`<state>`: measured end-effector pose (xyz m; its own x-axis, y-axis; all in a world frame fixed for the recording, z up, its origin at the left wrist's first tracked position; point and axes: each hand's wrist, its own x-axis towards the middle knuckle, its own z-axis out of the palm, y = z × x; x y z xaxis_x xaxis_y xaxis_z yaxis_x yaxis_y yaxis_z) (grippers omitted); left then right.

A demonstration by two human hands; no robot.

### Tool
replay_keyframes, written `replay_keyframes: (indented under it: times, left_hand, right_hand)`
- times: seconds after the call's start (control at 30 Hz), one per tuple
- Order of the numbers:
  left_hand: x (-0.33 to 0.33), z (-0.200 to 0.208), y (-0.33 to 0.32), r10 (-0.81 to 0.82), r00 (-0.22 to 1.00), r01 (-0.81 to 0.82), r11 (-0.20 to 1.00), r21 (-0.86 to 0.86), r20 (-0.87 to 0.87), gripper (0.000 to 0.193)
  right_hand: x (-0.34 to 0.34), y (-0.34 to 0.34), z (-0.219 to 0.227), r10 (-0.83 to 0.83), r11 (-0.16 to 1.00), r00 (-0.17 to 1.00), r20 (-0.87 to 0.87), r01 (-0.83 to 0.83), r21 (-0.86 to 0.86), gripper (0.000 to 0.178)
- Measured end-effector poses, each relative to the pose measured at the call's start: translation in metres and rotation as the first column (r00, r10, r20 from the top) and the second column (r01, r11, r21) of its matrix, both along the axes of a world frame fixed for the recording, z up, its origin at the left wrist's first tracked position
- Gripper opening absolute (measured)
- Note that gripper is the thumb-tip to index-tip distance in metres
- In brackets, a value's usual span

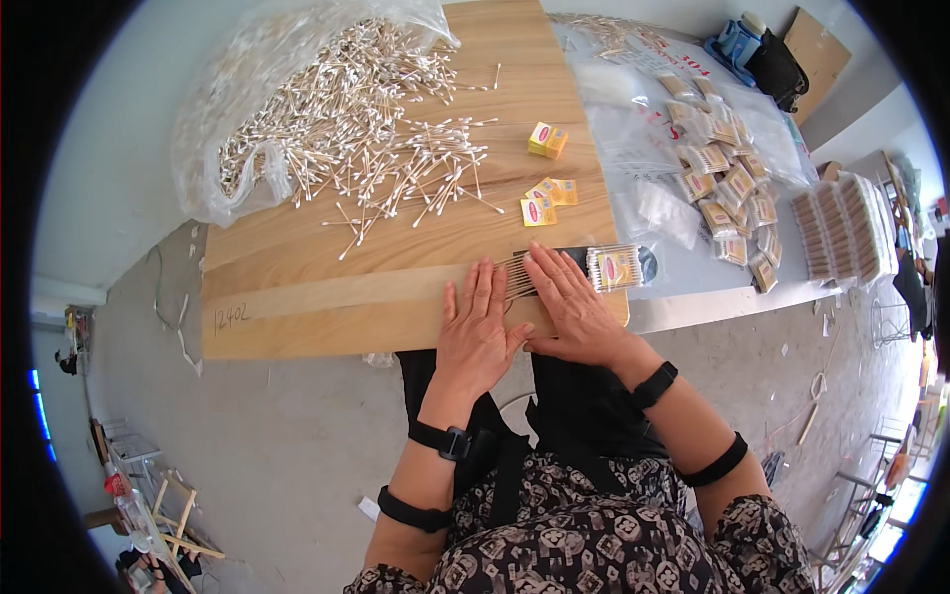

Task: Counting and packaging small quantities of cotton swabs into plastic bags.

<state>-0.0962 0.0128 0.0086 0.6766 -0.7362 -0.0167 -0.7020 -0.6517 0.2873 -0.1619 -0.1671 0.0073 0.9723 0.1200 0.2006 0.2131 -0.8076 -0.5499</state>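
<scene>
Both of my hands lie near the front edge of the wooden board, fingers stretched forward and thumbs close together. My left hand (477,322) rests flat at the left ends of a row of cotton swabs (516,278). Across the right part of that row lies my right hand (577,312), its fingers extended and hiding some of the swabs. A dark flat piece (567,254) shows beyond the right fingers. Just right of them is a pack of cotton swabs (615,267) with a yellow card, at the mouth of a clear bag.
A large clear bag (203,163) spills loose cotton swabs (346,119) over the board (297,332). Yellow cards (549,195) and a stack of cards (547,140) lie ahead. Several filled packs (732,188) and stacked bundles (841,230) sit on the right-hand table.
</scene>
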Motion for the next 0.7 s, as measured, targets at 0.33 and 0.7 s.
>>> replay_keyframes:
  times: [0.33, 0.7]
  left_hand:
    - [0.006, 0.002, -0.003, -0.004, 1.000, 0.004, 1.000, -0.030, -0.001, 0.075]
    - [0.003, 0.003, -0.015, -0.089, 0.996, 0.089, 0.996, 0.001, 0.007, 0.076]
  right_hand:
    - [-0.001, 0.010, 0.019, -0.010, 0.935, 0.994, -0.107, -0.028, -0.353, 0.109]
    - [-0.034, -0.063, 0.005, -0.335, 0.901, 0.942, -0.029, 0.312, -0.301, 0.073]
